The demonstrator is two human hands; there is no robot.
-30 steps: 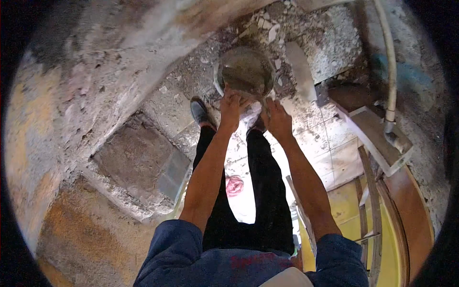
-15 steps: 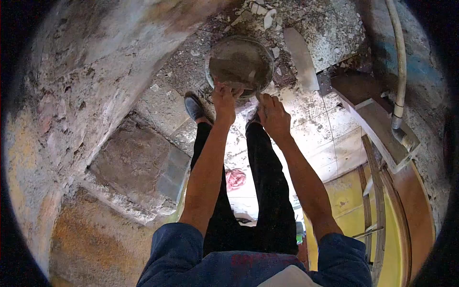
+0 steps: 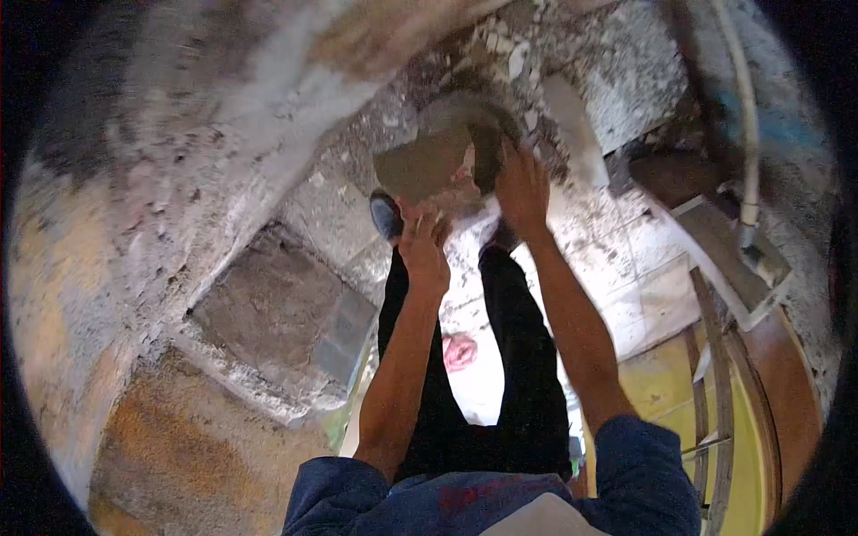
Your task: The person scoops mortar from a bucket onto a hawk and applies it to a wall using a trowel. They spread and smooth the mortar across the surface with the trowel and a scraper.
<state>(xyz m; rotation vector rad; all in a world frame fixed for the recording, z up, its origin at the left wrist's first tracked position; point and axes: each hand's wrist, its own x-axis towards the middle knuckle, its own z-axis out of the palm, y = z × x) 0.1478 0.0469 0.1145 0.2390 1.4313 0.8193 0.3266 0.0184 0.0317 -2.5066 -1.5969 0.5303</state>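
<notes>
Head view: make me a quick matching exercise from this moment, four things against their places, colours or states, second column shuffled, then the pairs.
Things:
1. Flat slab
2. Bucket
3. Crumpled cloth
4. Pipe

Places, colours or states:
A. Pink, seen between the legs
B. Along the picture's right side
C. Held in the left hand
D. Partly covered, at the right hand

Pairs: 1-C, 2-D, 3-A, 4-B

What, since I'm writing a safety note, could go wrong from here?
The flat piece that the left hand appears to grip at its near edge could slip and strike the shoe close by. The loose rubble ahead might also upset the footing on a step forward.
</notes>
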